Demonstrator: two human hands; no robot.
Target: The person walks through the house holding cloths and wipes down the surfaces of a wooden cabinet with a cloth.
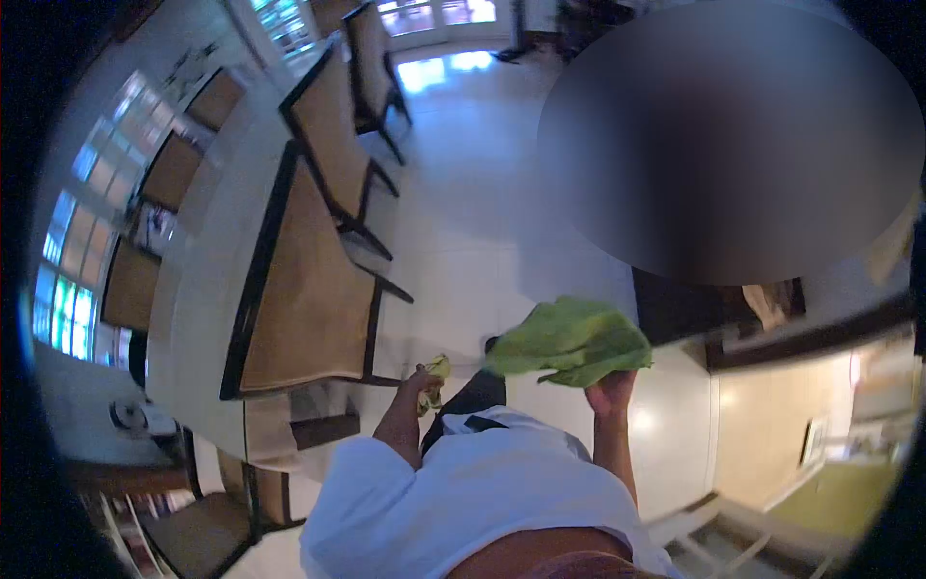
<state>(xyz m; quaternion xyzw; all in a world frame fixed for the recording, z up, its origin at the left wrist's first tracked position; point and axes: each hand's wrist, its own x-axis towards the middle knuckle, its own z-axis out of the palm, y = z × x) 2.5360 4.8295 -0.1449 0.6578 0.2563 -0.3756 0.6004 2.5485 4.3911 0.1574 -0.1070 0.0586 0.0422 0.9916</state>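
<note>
My right hand (609, 391) is closed under a green cloth (577, 340), which looks soft and folded and spreads out above the fingers to the left. My left hand (422, 380) grips a smaller, crumpled yellow-green cloth (436, 382) close to my body. The two hands are apart, both held out in front of my white shirt (482, 482). The right fingertips are mostly hidden by the green cloth.
Upholstered dark-framed chairs (307, 294) line a long table (198, 289) on my left. Pale tiled floor (463, 222) stretches ahead towards glass doors. A large blurred oval covers the upper right. A dark-edged counter (820, 333) stands at right.
</note>
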